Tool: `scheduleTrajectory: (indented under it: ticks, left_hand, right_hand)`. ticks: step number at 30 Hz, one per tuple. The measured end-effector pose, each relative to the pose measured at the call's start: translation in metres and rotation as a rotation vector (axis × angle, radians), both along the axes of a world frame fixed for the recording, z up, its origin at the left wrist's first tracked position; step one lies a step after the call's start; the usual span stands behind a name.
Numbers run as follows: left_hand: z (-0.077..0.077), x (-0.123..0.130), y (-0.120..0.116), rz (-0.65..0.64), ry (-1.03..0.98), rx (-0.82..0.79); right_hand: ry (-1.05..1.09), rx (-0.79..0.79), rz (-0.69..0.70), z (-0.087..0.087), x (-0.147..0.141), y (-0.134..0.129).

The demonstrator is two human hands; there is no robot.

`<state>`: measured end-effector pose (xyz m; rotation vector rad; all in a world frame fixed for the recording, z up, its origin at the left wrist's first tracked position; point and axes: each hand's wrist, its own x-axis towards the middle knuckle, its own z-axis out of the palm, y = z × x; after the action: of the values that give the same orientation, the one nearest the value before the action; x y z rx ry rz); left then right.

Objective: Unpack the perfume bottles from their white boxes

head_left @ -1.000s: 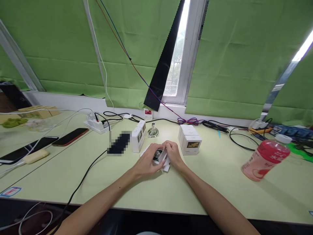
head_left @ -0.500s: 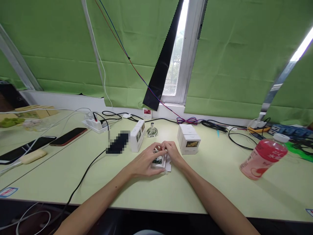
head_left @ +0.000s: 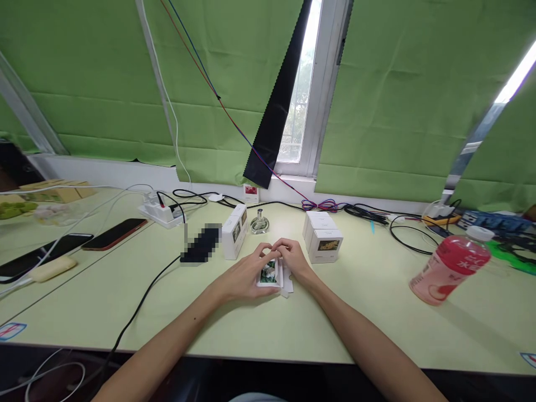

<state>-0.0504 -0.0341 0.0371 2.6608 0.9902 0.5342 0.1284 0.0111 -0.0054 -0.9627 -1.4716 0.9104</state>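
Note:
A small white box [head_left: 269, 272] with a picture of white flowers and green leaves lies between my hands, with a white flap at its right side. My left hand [head_left: 245, 275] grips it from the left, thumb along the near edge and fingers over the far edge. At the far right corner, the bent fingers of my right hand [head_left: 295, 259] close on the box; the fingertips are partly hidden. Just beyond stands a round glass perfume bottle [head_left: 259, 224]. White boxes [head_left: 233, 235] stand to the left, and more white boxes [head_left: 325, 248] to the right.
A pink drink bottle [head_left: 450, 268] stands far right. Two phones [head_left: 114, 233], a power strip [head_left: 161, 212] and cables lie on the left. A black cable [head_left: 142, 304] crosses the table to its front edge. Coiled cables [head_left: 364, 214] run along the wall. A small card [head_left: 251, 193] leans there.
My left fingers have shifted off the picture toward the far edge, so more of the box's face shows. My right hand stays at the far corner, its fingers slightly raised.

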Motion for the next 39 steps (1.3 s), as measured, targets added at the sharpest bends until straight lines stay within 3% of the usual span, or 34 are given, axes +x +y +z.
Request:
scheduleTrajectory:
  ticks: [7, 12, 25, 34, 39]
  left_hand:
    - [-0.004, -0.004, 0.006, 0.036, -0.048, 0.059]
    - [-0.005, -0.005, 0.008, 0.047, 0.008, 0.089]
    - [-0.001, -0.004, 0.004, -0.018, -0.015, -0.039]
    - [-0.004, -0.004, 0.002, -0.004, 0.004, -0.040]
    - [-0.003, -0.002, 0.000, 0.018, 0.004, -0.046]
  right_hand:
    - [0.011, 0.004, -0.079, -0.006, 0.002, 0.002]
    - [-0.111, 0.005, -0.140, -0.009, 0.002, 0.005]
    - [-0.353, -0.049, -0.240, -0.011, -0.016, 0.050]
    - [-0.490, 0.139, -0.056, 0.003, -0.021, 0.093]
    - [-0.490, 0.103, -0.022, 0.003, -0.021, 0.107]
